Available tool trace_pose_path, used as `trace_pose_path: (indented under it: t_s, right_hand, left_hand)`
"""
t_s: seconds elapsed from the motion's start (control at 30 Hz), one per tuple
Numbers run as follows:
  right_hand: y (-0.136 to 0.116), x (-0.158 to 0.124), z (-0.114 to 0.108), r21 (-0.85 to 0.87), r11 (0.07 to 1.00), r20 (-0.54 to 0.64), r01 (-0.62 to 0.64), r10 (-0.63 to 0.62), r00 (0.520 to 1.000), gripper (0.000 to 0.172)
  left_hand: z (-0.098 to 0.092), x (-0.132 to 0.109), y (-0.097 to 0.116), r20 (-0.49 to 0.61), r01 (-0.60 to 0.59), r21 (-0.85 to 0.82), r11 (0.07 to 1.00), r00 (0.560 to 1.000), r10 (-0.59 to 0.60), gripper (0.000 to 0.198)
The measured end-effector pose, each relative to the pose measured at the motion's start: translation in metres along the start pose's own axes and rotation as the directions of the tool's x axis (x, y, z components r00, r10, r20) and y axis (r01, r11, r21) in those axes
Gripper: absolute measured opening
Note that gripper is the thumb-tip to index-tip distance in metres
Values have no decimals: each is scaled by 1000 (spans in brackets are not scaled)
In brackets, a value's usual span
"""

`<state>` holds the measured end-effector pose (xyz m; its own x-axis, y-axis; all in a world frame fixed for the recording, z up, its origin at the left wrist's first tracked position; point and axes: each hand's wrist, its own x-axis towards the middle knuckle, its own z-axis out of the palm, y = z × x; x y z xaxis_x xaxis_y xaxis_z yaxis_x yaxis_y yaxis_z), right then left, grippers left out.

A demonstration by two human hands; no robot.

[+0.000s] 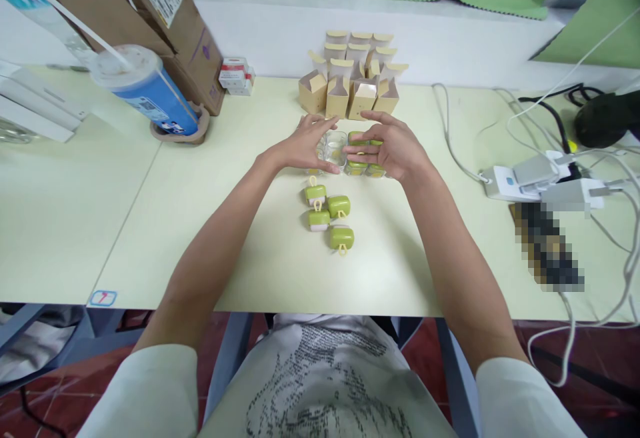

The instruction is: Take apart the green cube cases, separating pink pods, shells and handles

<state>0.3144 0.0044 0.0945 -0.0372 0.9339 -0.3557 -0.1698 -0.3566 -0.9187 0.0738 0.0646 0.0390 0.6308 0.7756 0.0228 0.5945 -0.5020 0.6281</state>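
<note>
My left hand (311, 143) is spread over the left side of a group of small clear square containers (335, 147), its thumb reaching toward their front edge. Opposite it, my right hand (393, 143) has its fingers stretched out over the right side of the group, where green-lidded jars (357, 168) stand. Both hands look free of any held object; whether the fingertips touch the containers is unclear. In front of them lie several small green caps with cream loops, among them one green cap (342, 237) closest to me. The hands partly hide the containers.
Behind the hands stand several open small cardboard boxes (337, 97). A blue drink cup (150, 95) in a holder and a large brown carton (193, 51) are on the left. A power strip (515, 183) with cables and a pixelated object (547, 245) lie at right.
</note>
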Motion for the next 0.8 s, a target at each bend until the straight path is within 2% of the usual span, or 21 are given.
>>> trace_pose_path:
  t_s: [0.1,0.3,0.4,0.53,0.63,0.8]
  right_hand:
    - [3,5,-1,10,1000,-7,-28,28,1000,57]
    - [-3,14,0,57,990,3,-131,132,991,26]
    - [-9,16,0,42,983,22,-179,178,984,18]
    - [-11,16,2,52,980,-2,-191,192,981,18]
    - [-8,16,5,68,984,-11,-167,168,986,20]
    - [-4,17,8,100,985,-42,-141,146,988,23]
  left_hand:
    - [0,0,0,1,6,-3,1000,1000,-6,153]
    - [0,0,-1,-5,9,4,1000,1000,-9,155]
    - [3,2,2,-2,-4,20,1000,1000,4,155]
    - [13,10,10,-16,-43,63,997,999,44,157]
    - [23,18,19,-32,-73,111,991,997,77,151]
    - [37,25,29,-96,-5,144,990,995,19,142]
